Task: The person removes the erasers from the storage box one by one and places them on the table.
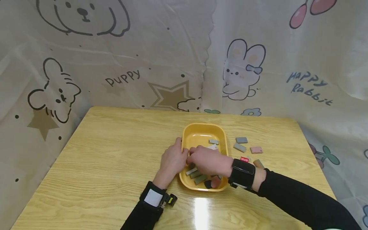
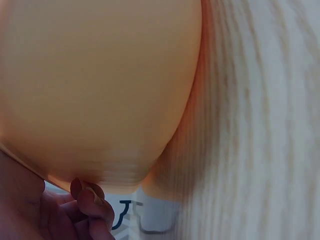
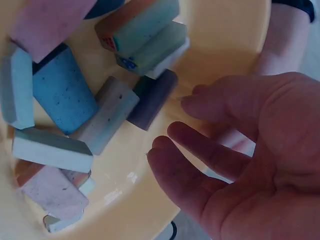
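Observation:
A yellow plastic basin (image 1: 204, 124) stands on the table with several small, worn, eraser-like blocks (image 1: 200, 179) in it. My left hand (image 1: 173, 158) grips the basin's left rim; in the left wrist view its curled fingers (image 2: 95, 204) meet the outer wall. Reaching over the basin, my right hand (image 1: 208, 159) hides part of the contents. The right wrist view shows that hand's thumb and fingers apart with nothing between them. Nearest to its fingertips lies a dark purple block (image 3: 152, 100), beside a grey one (image 3: 107, 117) and a blue one (image 3: 65, 90).
Right of the basin, loose on the wooden table (image 1: 115, 153), lie a blue-grey block (image 1: 241, 140), a grey-green block (image 1: 239, 147), a pink block (image 1: 256, 149), a brownish block (image 1: 258, 164) and a red-labelled piece (image 1: 244, 159). A printed curtain (image 1: 129, 64) hangs behind the table.

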Demonstrator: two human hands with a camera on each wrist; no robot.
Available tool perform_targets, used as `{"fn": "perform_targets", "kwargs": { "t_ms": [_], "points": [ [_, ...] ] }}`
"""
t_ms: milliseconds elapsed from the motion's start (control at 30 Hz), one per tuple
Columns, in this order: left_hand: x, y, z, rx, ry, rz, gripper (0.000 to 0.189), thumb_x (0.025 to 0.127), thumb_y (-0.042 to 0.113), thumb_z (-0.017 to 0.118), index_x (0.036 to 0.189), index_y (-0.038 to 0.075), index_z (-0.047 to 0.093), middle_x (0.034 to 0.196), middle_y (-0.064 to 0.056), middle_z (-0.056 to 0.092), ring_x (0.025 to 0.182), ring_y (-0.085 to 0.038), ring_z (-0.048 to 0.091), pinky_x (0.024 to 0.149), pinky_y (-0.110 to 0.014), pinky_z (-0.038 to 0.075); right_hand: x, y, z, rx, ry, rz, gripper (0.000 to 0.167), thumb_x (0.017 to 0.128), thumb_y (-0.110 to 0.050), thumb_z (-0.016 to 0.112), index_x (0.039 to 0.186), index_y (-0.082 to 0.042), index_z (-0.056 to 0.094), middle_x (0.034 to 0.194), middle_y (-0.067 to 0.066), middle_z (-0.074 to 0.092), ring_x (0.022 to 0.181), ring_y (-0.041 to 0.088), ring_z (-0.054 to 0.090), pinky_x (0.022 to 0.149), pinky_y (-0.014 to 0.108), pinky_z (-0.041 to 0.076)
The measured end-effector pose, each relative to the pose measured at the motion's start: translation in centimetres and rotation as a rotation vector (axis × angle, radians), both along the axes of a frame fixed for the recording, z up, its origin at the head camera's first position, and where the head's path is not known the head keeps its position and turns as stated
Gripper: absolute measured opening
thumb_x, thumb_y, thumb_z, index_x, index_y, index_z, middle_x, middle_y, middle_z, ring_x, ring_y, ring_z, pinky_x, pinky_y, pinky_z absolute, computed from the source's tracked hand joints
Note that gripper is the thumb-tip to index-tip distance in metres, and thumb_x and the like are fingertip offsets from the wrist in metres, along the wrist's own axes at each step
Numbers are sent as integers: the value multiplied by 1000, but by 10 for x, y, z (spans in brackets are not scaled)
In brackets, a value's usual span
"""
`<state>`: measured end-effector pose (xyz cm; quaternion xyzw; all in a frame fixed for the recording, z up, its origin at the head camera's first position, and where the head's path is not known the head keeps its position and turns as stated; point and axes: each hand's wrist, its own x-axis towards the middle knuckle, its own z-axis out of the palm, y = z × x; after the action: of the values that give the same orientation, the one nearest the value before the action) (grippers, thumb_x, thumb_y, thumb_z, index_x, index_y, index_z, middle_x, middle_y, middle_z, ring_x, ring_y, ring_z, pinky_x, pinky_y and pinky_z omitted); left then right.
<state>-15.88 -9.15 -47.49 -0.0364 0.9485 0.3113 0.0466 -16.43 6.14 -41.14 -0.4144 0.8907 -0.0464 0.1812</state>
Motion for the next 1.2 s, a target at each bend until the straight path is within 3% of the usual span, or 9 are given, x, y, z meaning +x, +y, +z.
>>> {"fn": "perform_targets", "kwargs": {
  "t_ms": [133,300,433,567,667,767,933,1200],
  "points": [
    [0,0,-1,-1,4,0,43,97,29,49,134,7,46,68,-5,54,52,-17,53,46,-32,41,-3,-6,-8,51,-34,-14,30,89,-3,64,97,-31,71,92,-9,55,88,15,50,59,36,44],
    [-1,-1,-1,-20,16,5,45,96,30,49,135,8,46,72,-6,56,56,-19,54,47,-33,40,-5,-7,-20,25,-33,5,32,85,-1,65,96,-31,69,88,-13,56,85,12,51,67,38,39],
    [-1,0,-1,-28,16,4,45,96,30,49,135,8,46,72,-6,56,56,-19,53,47,-32,40,-4,-6,-24,28,-10,-22,32,83,-2,66,96,-32,68,86,-13,54,84,13,50,63,42,40],
    [-1,1,-1,-21,7,3,44,97,30,48,135,8,45,70,-5,55,53,-17,53,46,-32,40,-3,-2,-17,13,47,-11,32,84,-1,65,94,-31,70,86,-9,52,81,14,49,56,39,41],
    [-1,1,-1,-8,-1,-1,44,98,29,48,135,7,44,68,-5,54,50,-16,52,46,-32,41,-2,9,-6,-78,120,59,29,82,1,67,97,-23,73,86,-6,53,78,14,50,62,30,45],
    [0,1,-1,2,1,-1,44,98,29,47,136,7,44,68,-4,54,50,-15,52,46,-31,41,-1,26,6,-199,181,80,29,79,4,68,100,-16,74,88,-3,57,79,14,54,72,28,47],
    [1,1,-2,6,19,2,44,97,29,47,136,8,45,67,-4,54,50,-15,52,46,-33,40,-1,67,16,-328,232,-6,26,80,8,66,93,-15,73,86,-1,58,78,13,54,69,28,48],
    [0,1,-3,9,16,8,44,97,29,46,136,9,45,67,-3,55,49,-15,52,46,-33,41,6,132,-3,-261,232,-201,26,79,10,63,93,-9,75,83,-1,59,74,10,54,66,29,49]
  ]
}}
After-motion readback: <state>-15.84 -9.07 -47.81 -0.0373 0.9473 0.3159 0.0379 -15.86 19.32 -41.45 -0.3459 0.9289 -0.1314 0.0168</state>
